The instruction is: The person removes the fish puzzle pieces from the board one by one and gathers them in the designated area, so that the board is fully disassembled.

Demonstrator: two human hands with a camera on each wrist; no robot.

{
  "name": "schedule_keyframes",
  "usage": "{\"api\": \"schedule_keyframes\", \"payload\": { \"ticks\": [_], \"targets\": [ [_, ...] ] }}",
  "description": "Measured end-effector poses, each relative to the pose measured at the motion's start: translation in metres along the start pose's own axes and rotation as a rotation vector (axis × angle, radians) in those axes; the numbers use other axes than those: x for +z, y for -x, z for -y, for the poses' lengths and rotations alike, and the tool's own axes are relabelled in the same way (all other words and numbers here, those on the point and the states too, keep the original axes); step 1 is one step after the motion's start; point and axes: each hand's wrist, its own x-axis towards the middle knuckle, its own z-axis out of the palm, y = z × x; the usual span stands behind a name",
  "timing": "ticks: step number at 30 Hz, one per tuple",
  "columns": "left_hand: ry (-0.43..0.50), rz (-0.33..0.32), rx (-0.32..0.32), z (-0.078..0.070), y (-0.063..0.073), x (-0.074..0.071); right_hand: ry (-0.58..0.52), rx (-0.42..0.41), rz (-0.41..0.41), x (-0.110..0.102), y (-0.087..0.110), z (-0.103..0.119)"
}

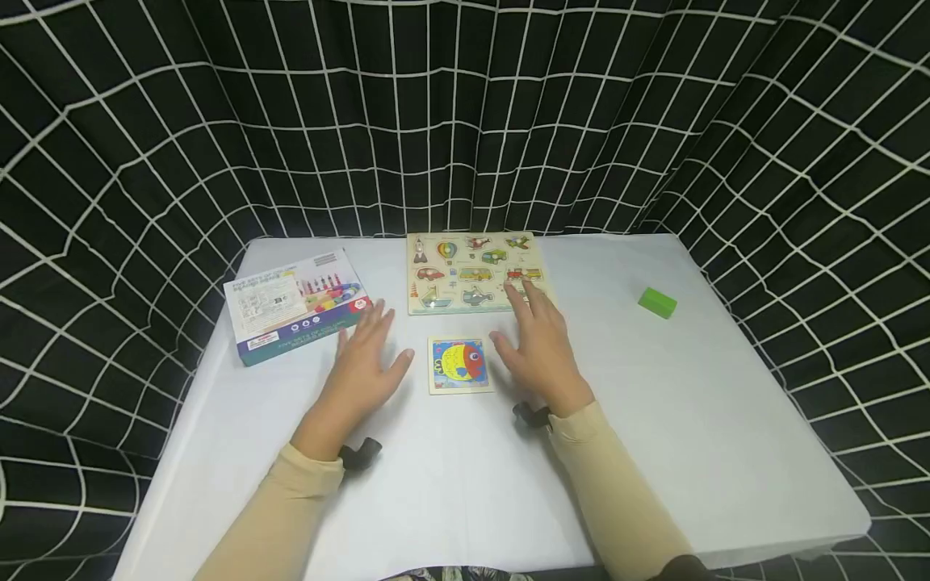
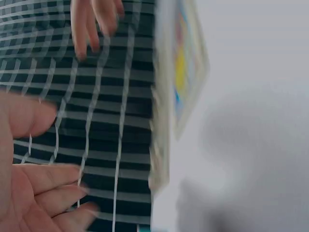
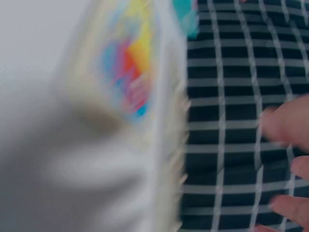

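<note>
A small square fish puzzle (image 1: 461,365) lies flat on the white table between the two hands; its picture is a yellow and red fish on blue. To its left, my left hand (image 1: 366,367) is held with fingers spread, holding nothing, near the corner of a bead-set box (image 1: 291,303). On the other side, my right hand (image 1: 539,347) has its fingers extended over the lower right of a wooden peg puzzle board (image 1: 454,303) with vehicle pieces. It grips nothing. Both wrist views are blurred and show the fish puzzle (image 2: 181,72) beside loosely spread fingers.
A green block (image 1: 657,303) lies at the table's right side. The white table (image 1: 712,420) ends at a black curtain (image 1: 436,105) with a white grid, which surrounds its back and sides. A dark wrist camera (image 1: 361,454) sits beside the left wrist.
</note>
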Motion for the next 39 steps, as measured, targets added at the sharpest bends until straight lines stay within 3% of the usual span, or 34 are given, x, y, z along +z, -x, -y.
{"api": "schedule_keyframes", "payload": {
  "ticks": [2,4,9,12,15,23,27,35,39],
  "targets": [
    [0.117,0.061,0.011,-0.006,0.001,0.001,-0.05,-0.044,0.047,-0.006,-0.012,0.014],
    [0.178,0.138,0.02,-0.011,0.003,0.006,-0.095,-0.079,0.146,-0.009,-0.026,0.03],
    [0.175,0.283,0.102,-0.012,0.004,0.027,-0.118,-0.129,0.485,0.014,-0.055,0.056],
    [0.165,0.324,0.126,-0.013,0.005,0.036,-0.09,-0.137,0.586,0.033,-0.063,0.06],
    [0.13,0.338,0.122,-0.014,0.009,0.041,-0.076,-0.128,0.599,0.044,-0.064,0.061],
    [-0.01,0.269,0.159,-0.022,0.02,0.046,0.02,-0.172,0.571,0.045,-0.061,0.07],
    [-0.015,0.24,0.173,-0.022,0.021,0.045,0.036,-0.162,0.574,0.044,-0.062,0.074],
    [-0.028,0.232,0.177,-0.016,0.021,0.047,-0.061,-0.144,0.66,0.05,-0.072,0.068],
    [-0.03,0.227,0.182,-0.013,0.021,0.048,-0.049,-0.133,0.668,0.053,-0.073,0.067]
  ]
}}
